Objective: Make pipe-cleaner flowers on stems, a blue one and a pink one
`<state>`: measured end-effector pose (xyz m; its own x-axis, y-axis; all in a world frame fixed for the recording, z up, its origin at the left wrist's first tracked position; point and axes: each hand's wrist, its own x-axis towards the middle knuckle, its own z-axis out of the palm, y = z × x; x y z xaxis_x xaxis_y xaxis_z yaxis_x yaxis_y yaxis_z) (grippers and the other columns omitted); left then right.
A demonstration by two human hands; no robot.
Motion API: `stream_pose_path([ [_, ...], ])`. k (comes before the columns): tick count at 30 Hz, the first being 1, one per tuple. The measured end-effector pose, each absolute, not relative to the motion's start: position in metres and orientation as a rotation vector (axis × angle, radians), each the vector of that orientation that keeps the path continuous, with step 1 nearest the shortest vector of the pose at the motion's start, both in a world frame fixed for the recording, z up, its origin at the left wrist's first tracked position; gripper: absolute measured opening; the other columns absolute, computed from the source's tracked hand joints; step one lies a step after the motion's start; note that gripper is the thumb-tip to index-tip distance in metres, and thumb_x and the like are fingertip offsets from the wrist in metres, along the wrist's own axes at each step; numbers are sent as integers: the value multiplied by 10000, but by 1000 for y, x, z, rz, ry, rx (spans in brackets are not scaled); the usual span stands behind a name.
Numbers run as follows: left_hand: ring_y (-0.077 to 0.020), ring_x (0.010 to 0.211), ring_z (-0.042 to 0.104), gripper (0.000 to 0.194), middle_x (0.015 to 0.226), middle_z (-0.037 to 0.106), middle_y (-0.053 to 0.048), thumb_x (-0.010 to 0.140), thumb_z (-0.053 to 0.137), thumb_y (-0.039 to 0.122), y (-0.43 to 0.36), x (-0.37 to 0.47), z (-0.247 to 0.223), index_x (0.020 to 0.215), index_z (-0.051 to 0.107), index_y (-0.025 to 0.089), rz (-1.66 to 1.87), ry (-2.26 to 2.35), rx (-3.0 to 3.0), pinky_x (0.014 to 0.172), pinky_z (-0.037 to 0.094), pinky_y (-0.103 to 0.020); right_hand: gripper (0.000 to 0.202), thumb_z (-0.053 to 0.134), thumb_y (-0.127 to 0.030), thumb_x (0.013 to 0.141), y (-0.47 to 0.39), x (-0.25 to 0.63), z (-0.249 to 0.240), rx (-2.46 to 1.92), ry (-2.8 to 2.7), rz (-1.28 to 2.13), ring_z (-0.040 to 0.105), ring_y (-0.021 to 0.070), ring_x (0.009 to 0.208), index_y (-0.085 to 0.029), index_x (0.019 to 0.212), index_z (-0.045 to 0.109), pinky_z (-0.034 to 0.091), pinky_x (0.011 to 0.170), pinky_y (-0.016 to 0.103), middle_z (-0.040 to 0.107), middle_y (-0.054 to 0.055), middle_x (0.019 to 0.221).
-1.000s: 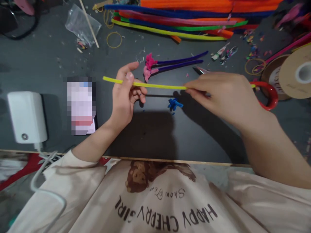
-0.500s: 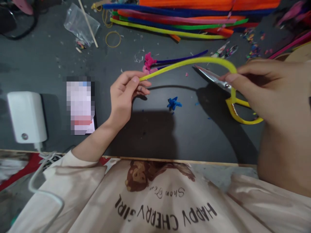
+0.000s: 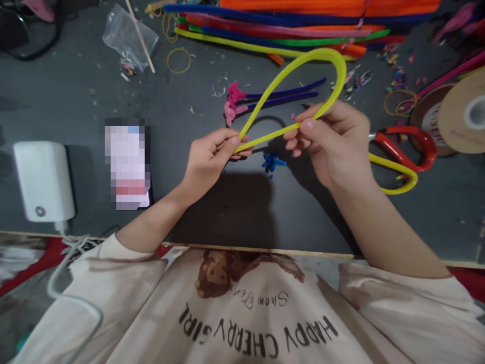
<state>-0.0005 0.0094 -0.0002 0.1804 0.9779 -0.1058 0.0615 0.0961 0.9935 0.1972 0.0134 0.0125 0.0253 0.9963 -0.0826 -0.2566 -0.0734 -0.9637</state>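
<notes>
A yellow pipe cleaner is bent into a long teardrop loop above the table. My left hand pinches it where its two ends come together. On the lower strand, my right hand grips it between thumb and fingers. Below the loop lies a small blue pipe-cleaner flower. Just behind my left fingertips are two pink pipe-cleaner flowers with dark purple stems. Scissors with red and yellow handles lie partly hidden behind my right hand.
Bundled coloured pipe cleaners lie along the back. At the right stands a ribbon spool. A phone and a white power bank with a cable are at the left. A plastic bag, a stick and rubber bands lie behind them.
My right hand has come in leftward, folding the yellow pipe cleaner from an open arch into a closed loop. My left hand has shifted slightly right, still pinching it.
</notes>
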Motion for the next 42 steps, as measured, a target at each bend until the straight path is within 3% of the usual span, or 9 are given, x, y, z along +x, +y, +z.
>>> stream_pose_path([
  [9,-113,730,738,261,794,756,-27,883,606,392,9,-2,-4,873,678,142,920,1205,1305,723,604,-225,141,759,-315,703,16,199,-3,-1171,-925,1252,624,99,524,-243,757,650,440,446,220,684,-45,644],
  [14,-69,584,657,218,680,701,9,890,592,347,11,-4,-6,835,676,153,947,1234,1434,625,558,-192,138,737,-335,718,12,196,-1,-1211,-967,1250,636,120,566,-261,768,631,456,484,246,654,-46,613],
  [21,-44,471,534,150,564,607,59,867,615,336,13,-3,1,884,606,188,891,1060,1383,499,467,-175,291,797,-412,681,14,195,-6,-1031,-1067,1570,499,79,424,-259,864,630,391,377,223,593,-80,575],
  [26,-64,467,554,338,545,604,82,801,699,440,10,-2,2,899,456,226,742,883,1279,465,451,-188,366,817,-478,653,15,186,-8,-1002,-1212,1756,457,55,411,-248,882,647,314,336,203,581,-72,598],
  [31,-51,502,584,263,606,649,70,875,628,417,9,-4,-4,938,465,220,780,801,1378,509,497,-163,342,817,-491,649,9,178,-10,-993,-1123,1664,461,40,415,-213,759,650,354,353,185,576,-68,577],
  [38,-101,777,738,209,828,744,24,919,580,361,7,-8,-9,1063,531,217,853,740,1479,726,606,-210,240,792,-419,719,6,178,-14,-976,-1076,1532,504,41,441,-212,768,679,427,401,178,576,-69,584],
  [42,-102,786,751,160,855,764,28,918,586,283,8,-8,-10,1059,550,217,911,708,1517,744,616,-204,232,790,-418,723,6,179,-15,-967,-1093,1521,512,42,450,-218,776,685,454,415,189,584,-64,609],
])
